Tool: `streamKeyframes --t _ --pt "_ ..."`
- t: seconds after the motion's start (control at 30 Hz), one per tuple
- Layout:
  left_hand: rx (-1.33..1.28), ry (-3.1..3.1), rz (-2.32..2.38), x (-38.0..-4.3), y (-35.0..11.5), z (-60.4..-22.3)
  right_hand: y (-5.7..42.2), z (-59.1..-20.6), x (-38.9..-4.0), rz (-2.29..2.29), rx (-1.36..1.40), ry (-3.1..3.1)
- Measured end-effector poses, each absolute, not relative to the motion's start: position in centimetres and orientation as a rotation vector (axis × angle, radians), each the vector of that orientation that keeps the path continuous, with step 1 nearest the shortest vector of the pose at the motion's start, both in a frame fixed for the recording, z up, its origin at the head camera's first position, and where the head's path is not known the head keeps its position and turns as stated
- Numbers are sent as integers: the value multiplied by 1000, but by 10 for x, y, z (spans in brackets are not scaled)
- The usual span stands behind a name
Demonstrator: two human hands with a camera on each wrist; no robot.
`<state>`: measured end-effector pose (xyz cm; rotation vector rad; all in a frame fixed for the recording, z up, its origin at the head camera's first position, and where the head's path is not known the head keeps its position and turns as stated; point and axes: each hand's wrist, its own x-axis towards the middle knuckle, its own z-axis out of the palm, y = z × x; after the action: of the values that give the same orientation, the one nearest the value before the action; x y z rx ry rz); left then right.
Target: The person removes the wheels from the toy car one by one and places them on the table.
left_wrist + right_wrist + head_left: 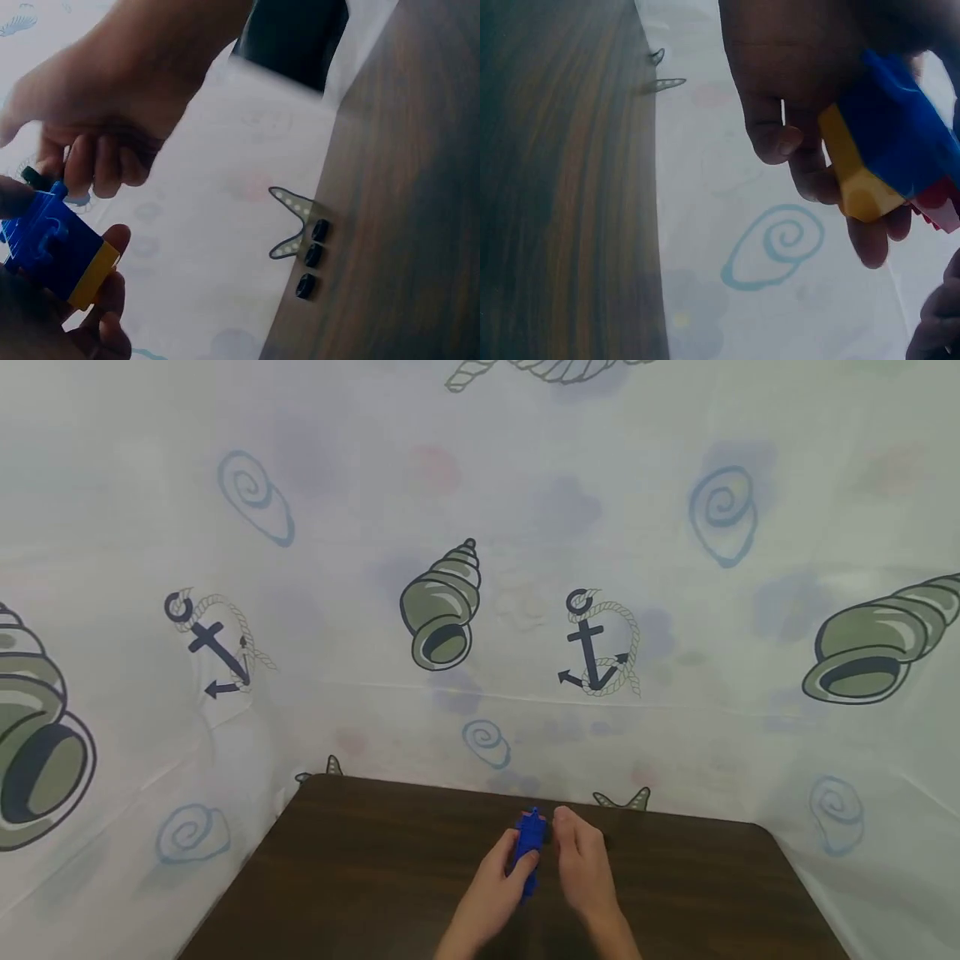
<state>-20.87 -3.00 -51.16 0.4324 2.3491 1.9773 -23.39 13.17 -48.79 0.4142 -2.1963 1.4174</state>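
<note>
Head view: left hand (487, 887) grips a blue-and-yellow plastic block (531, 832); right hand (583, 864) curls alongside, contents undetermined. Three small black discs (312, 255) lie near the table's (360, 877) far edge.

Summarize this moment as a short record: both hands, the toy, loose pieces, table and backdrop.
Left hand: grips blue toy
Right hand: beside blue toy, fingers curled; grip unclear
Toy colors: blue, yellow, red
Loose pieces: three small black pieces, in a row near the table edge
Table: dark, wood-grained
Backdrop: white, printed with shells and anchors
</note>
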Motion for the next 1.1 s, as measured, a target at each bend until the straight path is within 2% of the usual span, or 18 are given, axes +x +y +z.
streamKeyframes --t 0.27,0.6,1.1 --pt "433 2434 2019 -207 -19 -518 123 -492 -234 889 275 -2338" --pt "470 2488 2112 -214 -21 -515 105 -491 -236 850 344 -2226" --pt "575 2504 2029 -208 -32 -514 105 -497 -238 815 510 -2166"
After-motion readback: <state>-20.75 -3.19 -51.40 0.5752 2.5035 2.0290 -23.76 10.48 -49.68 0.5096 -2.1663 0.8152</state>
